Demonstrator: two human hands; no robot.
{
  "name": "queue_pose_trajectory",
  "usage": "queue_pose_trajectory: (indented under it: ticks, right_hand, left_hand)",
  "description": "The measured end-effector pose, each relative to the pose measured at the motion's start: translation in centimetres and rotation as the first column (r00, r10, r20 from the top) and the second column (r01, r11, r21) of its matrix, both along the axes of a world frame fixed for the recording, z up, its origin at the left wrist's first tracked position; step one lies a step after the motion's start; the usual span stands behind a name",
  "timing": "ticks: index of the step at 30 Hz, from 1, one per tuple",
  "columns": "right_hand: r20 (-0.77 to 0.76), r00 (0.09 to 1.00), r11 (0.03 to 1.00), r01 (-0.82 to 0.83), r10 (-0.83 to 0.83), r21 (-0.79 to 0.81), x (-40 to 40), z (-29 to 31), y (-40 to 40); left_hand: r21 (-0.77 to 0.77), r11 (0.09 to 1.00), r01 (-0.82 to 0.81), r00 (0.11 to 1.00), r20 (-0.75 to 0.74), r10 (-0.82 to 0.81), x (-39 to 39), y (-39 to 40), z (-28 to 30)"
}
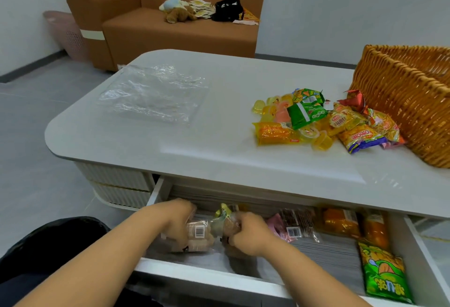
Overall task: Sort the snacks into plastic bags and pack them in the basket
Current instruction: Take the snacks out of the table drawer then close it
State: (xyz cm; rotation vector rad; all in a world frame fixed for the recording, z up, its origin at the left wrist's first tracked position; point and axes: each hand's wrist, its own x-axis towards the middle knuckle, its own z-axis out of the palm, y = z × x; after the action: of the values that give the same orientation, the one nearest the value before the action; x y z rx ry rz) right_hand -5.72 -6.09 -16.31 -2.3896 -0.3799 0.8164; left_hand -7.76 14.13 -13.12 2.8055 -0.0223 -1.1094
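left hand (179,219): down in the open drawer (219,280), fingers curled round a clear snack pack (198,236)
right hand (248,232): gripping that pack's other end
snack pile (323,119): on the table (219,141), beside the basket (409,102)
plastic bags (152,93): flat, far left

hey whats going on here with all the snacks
A person is reaching into the open drawer under the white table. The left hand and right hand both grip clear-wrapped snack packets inside it. More packets lie in the drawer, among them a green chip bag. On the tabletop a snack pile sits beside the wicker basket, and flat clear plastic bags lie unfilled at the far left.
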Motion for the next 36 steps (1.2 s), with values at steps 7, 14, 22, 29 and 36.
queue_pose_trajectory:
  ticks: [7, 14, 22, 29, 36]
  right_hand:
    - [-0.414, 0.910, 0.904, 0.154, 0.029, 0.400, -2.4, 7.3, -7.6]
    - [-0.847, 0.529, 0.172, 0.832, 0.041, 0.528, -2.7, 9.9, -7.8]
    - [-0.905, 0.421, 0.027, 0.906, 0.060, 0.423, -1.4, 12.1, -5.2]
    - [-0.829, 0.556, 0.043, 0.828, 0.070, 0.559, -0.7, 13.6, -5.5]
    - [-0.778, 0.622, 0.134, 0.782, -0.091, 0.609, 0.1, 13.4, -3.3]
  left_hand:
    - [-0.433, 0.899, -0.062, 0.993, 0.064, 0.100, -1.6, 0.4, 7.1]
    - [-0.880, 0.439, -0.183, 0.882, 0.050, 0.469, -1.5, -3.0, 10.0]
    - [-0.772, 0.475, 0.422, 0.595, 0.631, 0.497, -0.4, -5.4, 9.8]
    - [-0.604, 0.565, 0.561, 0.469, 0.795, 0.385, 0.8, -4.8, 10.4]
    - [-0.677, 0.518, 0.523, 0.540, 0.733, 0.413, 2.8, -4.3, 8.8]
